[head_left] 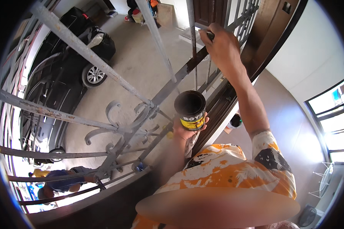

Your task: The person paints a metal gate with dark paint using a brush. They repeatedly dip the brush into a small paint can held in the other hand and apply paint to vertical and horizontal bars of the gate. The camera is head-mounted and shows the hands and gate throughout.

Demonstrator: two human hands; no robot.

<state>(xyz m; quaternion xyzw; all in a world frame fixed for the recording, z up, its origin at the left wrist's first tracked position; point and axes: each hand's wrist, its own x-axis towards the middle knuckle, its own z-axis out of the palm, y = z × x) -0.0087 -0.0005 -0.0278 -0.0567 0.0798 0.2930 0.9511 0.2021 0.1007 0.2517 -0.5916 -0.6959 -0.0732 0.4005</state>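
My left hand (pixel 180 130) is wrapped round a small open paint can (pixel 192 117) with a black and yellow label; its inside looks dark. Higher up, my right hand (pixel 223 44) is closed on what looks like a paintbrush (pixel 210 35), mostly hidden by the fingers, only a dark part showing. That hand is against the metal window grille (pixel 156 97), beside an upright bar (pixel 191 26). Near it, the crossbar (pixel 189 66) is dark brown and glossy, while the bars farther left are grey with rust spots.
Dark window framing (pixel 218 110) runs beside the can. Scrolled ironwork (pixel 114 122) sticks out of the grille. Beyond are a black car (pixel 61 87), a bending person (pixel 65 181) and a brown door (pixel 210 15). Another dark container (pixel 235 121) stands below my right arm.
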